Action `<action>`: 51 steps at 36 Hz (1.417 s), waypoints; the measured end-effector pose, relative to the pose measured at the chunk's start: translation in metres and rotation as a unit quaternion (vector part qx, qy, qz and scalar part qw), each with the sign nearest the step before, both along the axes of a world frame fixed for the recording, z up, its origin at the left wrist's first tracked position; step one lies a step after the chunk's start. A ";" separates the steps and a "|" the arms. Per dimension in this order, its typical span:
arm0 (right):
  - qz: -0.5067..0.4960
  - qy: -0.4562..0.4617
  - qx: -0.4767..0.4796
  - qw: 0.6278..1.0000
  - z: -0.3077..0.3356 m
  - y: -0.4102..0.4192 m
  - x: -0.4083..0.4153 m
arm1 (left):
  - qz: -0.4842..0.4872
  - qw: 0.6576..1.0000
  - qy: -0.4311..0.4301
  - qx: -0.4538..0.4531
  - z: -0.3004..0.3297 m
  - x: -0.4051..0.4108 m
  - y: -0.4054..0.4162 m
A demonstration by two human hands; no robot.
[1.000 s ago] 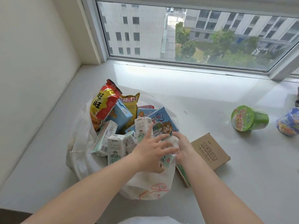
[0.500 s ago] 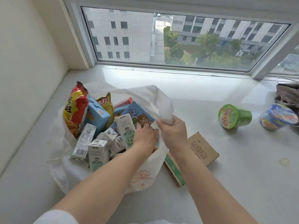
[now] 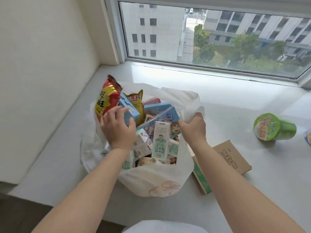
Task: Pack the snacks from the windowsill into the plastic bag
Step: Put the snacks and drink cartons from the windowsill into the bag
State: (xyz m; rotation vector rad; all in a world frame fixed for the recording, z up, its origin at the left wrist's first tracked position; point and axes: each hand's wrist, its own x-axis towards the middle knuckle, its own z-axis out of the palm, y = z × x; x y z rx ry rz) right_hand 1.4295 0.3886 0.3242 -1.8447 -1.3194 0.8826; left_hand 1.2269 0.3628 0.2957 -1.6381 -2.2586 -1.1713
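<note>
A white plastic bag (image 3: 156,180) stands open on the windowsill (image 3: 235,101), stuffed with snacks. A red and yellow snack pouch (image 3: 106,96) and a light blue carton (image 3: 127,107) lean at its left side. Several small green and white drink cartons (image 3: 160,140) stand in the middle. My left hand (image 3: 117,128) reaches into the left part of the bag, its fingers spread around the light blue carton. My right hand (image 3: 193,126) pinches the bag's right rim and holds it up.
A brown cardboard box (image 3: 232,157) with a green side lies right of the bag. A green cup of noodles (image 3: 274,126) lies on its side farther right, with a blue pack at the frame edge. A wall bounds the sill on the left.
My left hand moved from the drink cartons in the middle over to the blue carton at the left. My right hand still holds the bag's rim, spread wider to the right.
</note>
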 end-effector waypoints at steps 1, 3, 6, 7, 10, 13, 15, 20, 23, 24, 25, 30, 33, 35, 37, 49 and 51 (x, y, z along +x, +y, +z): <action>-0.014 0.007 -0.007 1.000 -0.001 0.004 -0.004 | 0.071 0.996 -0.002 -0.048 -0.008 -0.020 -0.003; -0.052 0.056 -0.039 0.996 -0.004 0.013 -0.008 | 0.180 0.962 -0.089 -0.185 -0.020 -0.053 -0.013; -0.074 0.111 -0.148 0.980 -0.006 0.024 -0.013 | 0.256 0.870 -0.288 -0.307 -0.025 -0.080 -0.021; -0.049 0.095 -0.183 0.977 -0.007 0.026 -0.013 | 0.254 0.857 -0.305 -0.329 -0.023 -0.085 -0.023; -0.009 0.036 -0.208 0.977 0.000 0.031 -0.010 | 0.230 0.889 -0.264 -0.294 -0.013 -0.091 -0.022; -0.078 0.085 -0.171 0.978 0.007 0.040 0.007 | 0.182 0.922 -0.282 -0.192 0.017 -0.080 -0.009; -0.129 0.158 -0.156 0.966 0.011 0.042 0.018 | 0.134 0.914 -0.360 -0.130 0.044 -0.062 0.010; -0.171 0.184 -0.073 0.965 0.034 0.051 0.034 | 0.070 0.851 -0.516 -0.068 0.113 -0.031 0.075; -0.207 0.199 -0.013 0.958 0.046 0.055 0.039 | 0.051 0.812 -0.580 -0.049 0.127 -0.030 0.094; -0.219 0.195 -0.003 0.956 0.048 0.053 0.040 | 0.031 0.809 -0.586 -0.034 0.130 -0.028 0.095; -0.231 0.194 0.004 0.953 0.048 0.051 0.042 | 0.008 0.804 -0.595 -0.022 0.134 -0.024 0.092; -0.277 0.180 0.008 0.944 0.028 0.037 0.060 | -0.048 0.813 -0.580 -0.010 0.117 -0.017 0.083; -0.241 0.132 -0.004 0.961 0.021 0.036 0.072 | -0.016 0.920 -0.377 -0.104 0.101 -0.014 0.079; -0.199 0.088 -0.018 0.976 0.020 0.036 0.076 | -0.019 0.963 -0.206 -0.170 0.094 -0.008 0.071; -0.154 0.050 -0.033 0.986 0.019 0.034 0.077 | -0.032 0.976 -0.061 -0.207 0.088 0.004 0.062; -0.043 0.051 -0.067 0.996 0.002 -0.020 0.116 | -0.254 0.950 0.160 -0.086 0.037 0.143 0.028; -0.072 0.062 -0.085 0.992 -0.011 -0.033 0.137 | -0.346 0.928 0.137 -0.005 0.026 0.175 0.016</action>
